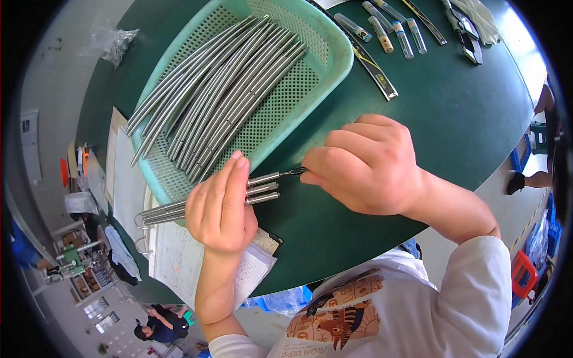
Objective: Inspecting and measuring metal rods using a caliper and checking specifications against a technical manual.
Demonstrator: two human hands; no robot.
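At frame centre my left hand [219,206] grips three metal rods [259,188], ends poking rightward past my fingers; my right hand [364,164] pinches a thin tool [292,172] into the top rod

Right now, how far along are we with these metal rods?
Nothing shows as finished: no separate pile of done rods is visible. In hand: the left hand grips three metal rods, while the right hand works a thin tool at the top rod's tip. Left: the many rods in the green basket.
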